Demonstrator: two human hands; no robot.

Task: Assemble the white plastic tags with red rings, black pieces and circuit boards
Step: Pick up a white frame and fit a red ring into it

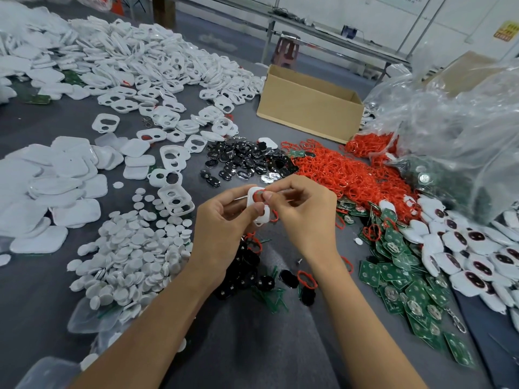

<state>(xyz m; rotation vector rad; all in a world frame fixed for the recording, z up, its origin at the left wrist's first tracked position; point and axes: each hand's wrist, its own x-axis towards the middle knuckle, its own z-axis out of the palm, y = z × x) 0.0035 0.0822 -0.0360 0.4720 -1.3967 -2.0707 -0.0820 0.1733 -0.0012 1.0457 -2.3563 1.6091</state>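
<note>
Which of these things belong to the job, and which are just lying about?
Job: white tag in the left hand; red ring pinched by the right hand; black pieces; circuit boards.
Lying about: cardboard box; plastic bag; stool.

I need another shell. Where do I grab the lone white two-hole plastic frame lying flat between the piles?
Take the white two-hole plastic frame from above: finger through its large opening, thumb on the outer rim. It lies flat on the grey table, so its edges probably offer little.
</note>
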